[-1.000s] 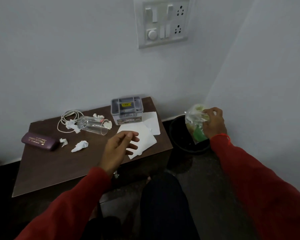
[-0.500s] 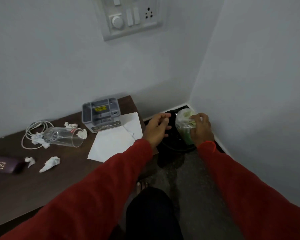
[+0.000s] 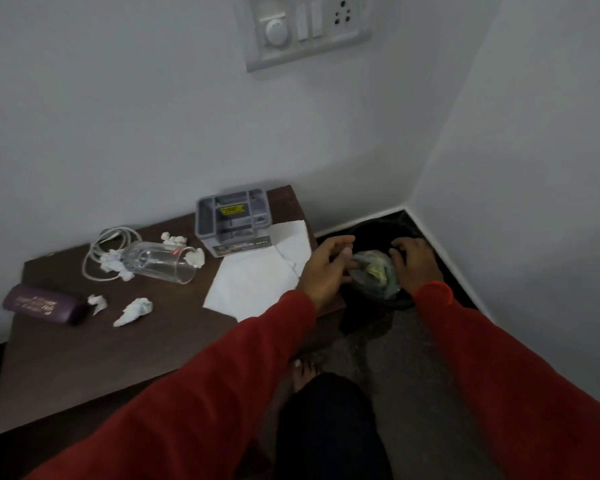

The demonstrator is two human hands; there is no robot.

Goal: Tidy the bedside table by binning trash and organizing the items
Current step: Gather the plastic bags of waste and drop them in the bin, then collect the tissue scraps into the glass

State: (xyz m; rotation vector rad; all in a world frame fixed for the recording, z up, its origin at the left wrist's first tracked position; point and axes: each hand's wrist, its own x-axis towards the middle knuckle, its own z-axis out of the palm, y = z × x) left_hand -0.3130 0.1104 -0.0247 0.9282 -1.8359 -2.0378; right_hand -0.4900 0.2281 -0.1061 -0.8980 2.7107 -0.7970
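both hands at the bin, plastic bag going in.

nearest you, two red sleeves reach forward. your left hand (image 3: 328, 268) sits at the bin's (image 3: 400, 302) near rim, fingers loosely curled and touching the crumpled plastic bag (image 3: 374, 273). your right hand (image 3: 413, 263) rests on the bag's far side, fingers spread over it rather than clenched; whether either hand truly grips it, you cannot tell. the bag lies inside the bin, on the floor just right of the bedside table (image 3: 84, 362). push it down below the rim before letting go, so it doesn't spring back out. farther left, tissue scraps (image 3: 134, 310), a tipped glass (image 3: 160, 261), a cable (image 3: 99, 242), a dark case (image 3: 44, 304), paper sheets (image 3: 257, 282) and a grey organizer (image 3: 234, 221) wait. the bin's interior is dark and mostly covered; the bag's contents are blurred.
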